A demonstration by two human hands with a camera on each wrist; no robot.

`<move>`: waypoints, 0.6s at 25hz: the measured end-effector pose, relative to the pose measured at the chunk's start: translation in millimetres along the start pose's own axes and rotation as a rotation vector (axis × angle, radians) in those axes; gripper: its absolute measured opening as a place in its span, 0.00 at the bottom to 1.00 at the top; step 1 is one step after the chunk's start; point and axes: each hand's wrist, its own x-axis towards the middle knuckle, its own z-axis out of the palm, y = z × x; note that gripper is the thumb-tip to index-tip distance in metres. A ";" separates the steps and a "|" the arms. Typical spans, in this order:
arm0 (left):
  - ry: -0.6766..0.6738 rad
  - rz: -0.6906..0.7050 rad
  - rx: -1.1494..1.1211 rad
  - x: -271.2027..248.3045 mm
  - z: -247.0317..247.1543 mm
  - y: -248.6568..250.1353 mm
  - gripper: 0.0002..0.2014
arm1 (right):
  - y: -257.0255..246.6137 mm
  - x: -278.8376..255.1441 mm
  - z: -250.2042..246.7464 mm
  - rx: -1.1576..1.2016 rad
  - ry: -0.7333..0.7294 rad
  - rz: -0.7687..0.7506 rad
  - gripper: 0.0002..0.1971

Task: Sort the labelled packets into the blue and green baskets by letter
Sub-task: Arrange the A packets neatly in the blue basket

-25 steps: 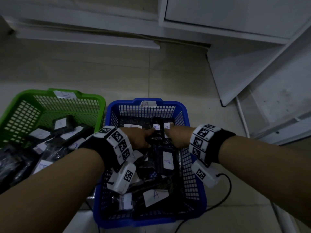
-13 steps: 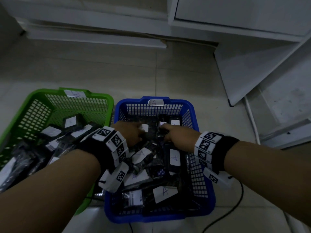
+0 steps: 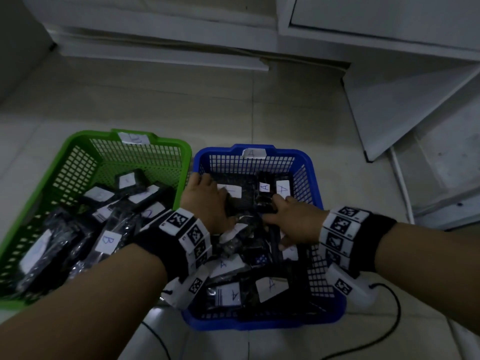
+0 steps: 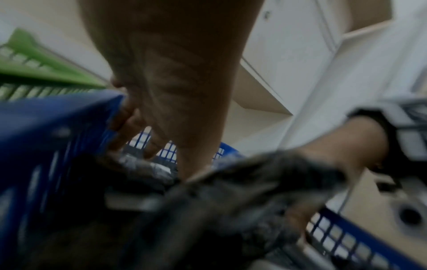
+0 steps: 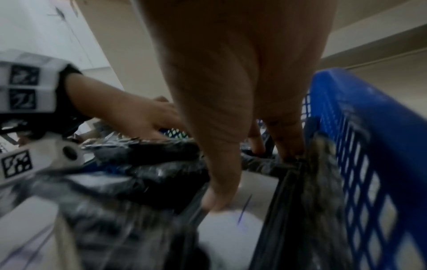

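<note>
The blue basket point(image 3: 306, 158), tagged A on its far rim, holds several black packets with white A labels point(image 3: 265, 187). Left of it, the green basket point(image 3: 85, 138) holds black packets, one with a B label point(image 3: 107, 241). Both hands are down in the blue basket. My left hand point(image 3: 207, 188) lies flat on the packets by the basket's left wall point(image 4: 57, 127), fingers point(image 4: 148, 144) straight. My right hand point(image 3: 285, 219) presses on the packets in the middle, fingers spread, thumb point(image 5: 215, 201) on a white label. Neither hand grips a packet.
The baskets stand side by side on a pale tiled floor point(image 3: 181, 105). A white panel point(image 3: 405, 105) leans at the right and a white cabinet point(image 3: 376, 19) stands behind. A black cable point(image 3: 389, 331) runs over the floor right of the blue basket.
The hands have spread apart. My left hand slid left to the blue basket's wall, and my right hand drew back toward me. The head view shifted, so both baskets sit further right.
</note>
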 end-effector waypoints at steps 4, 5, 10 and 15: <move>-0.052 0.016 -0.088 -3.8 -6.7 3.1 0.40 | 10.8 -7.9 -21.2 0.238 -0.031 -0.097 0.15; -0.073 0.025 -0.148 -4.9 -9.3 3.5 0.39 | 17.0 -11.1 -30.1 0.299 -0.034 -0.096 0.12; -0.171 0.009 -0.394 -9.8 -17.1 3.0 0.45 | 53.6 -8.5 -64.5 0.796 0.278 0.073 0.11; 0.022 -0.045 -0.435 -13.6 -24.7 -19.3 0.36 | 39.6 50.6 -46.2 1.310 0.455 0.377 0.18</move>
